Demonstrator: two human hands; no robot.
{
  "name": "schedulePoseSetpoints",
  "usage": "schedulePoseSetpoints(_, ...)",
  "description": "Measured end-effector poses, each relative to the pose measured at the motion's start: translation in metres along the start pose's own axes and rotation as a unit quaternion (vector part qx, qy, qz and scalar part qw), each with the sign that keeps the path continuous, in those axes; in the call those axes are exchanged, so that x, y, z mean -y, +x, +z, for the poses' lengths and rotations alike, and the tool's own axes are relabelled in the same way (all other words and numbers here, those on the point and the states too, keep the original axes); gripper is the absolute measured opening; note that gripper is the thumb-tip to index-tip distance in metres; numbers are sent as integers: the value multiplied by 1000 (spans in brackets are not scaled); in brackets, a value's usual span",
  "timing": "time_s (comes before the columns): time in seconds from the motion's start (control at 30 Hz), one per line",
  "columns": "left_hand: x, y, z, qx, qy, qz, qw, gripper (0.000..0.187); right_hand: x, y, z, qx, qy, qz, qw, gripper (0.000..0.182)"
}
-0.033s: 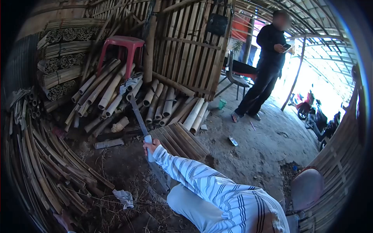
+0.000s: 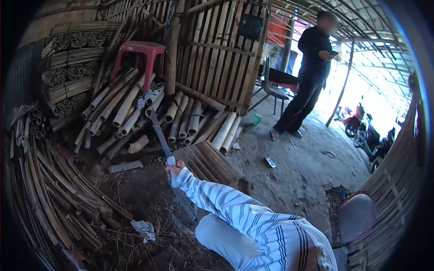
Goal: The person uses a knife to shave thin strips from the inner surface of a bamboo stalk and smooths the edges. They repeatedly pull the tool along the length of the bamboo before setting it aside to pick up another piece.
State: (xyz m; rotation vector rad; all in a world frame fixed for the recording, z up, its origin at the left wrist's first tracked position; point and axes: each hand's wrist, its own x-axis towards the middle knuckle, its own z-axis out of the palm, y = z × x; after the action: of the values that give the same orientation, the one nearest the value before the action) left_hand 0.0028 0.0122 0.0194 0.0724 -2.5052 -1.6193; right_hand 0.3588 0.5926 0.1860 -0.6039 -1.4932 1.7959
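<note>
My right hand (image 2: 173,169) is closed around the pale handle of a long knife (image 2: 161,133). Its straight, narrow blade slants up and away, with the tip overlapping the bamboo poles (image 2: 129,106) in this view. Below the fist, a flat grey strip (image 2: 184,202) runs down towards my bent knee (image 2: 221,237). At the lower left edge, dim and mostly cut off, my left hand (image 2: 74,258) is beside a heap of split bamboo strips (image 2: 49,189); its fingers cannot be made out.
A slatted bamboo panel (image 2: 210,162) lies just beyond my right hand. A red plastic stool (image 2: 142,47) stands over the poles. Further back, a person (image 2: 312,67) holds a phone near a chair (image 2: 273,90). Crumpled cloth (image 2: 143,230) lies on the littered ground. Motorcycles (image 2: 361,124) are parked at right.
</note>
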Motion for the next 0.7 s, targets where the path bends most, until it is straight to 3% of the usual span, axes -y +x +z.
schedulePoseSetpoints(0.03,-21,-3,3,44,-36,-9,998,67,10,5,3,-3,2,-8,1000,13)
schedulePoseSetpoints(0.07,-7,-34,-53,68,11,-34,997,60,-27,-50,4,-18,8,34,999,11)
schedulePoseSetpoints(0.13,-32,-42,-40,89,-9,-43,995,47,-15,-40,5,-19,-5,0,1000,10)
schedulePoseSetpoints(0.7,-116,-203,-49,4,40,120,992,37,-13,-27,10,-12,-78,4,997,16)
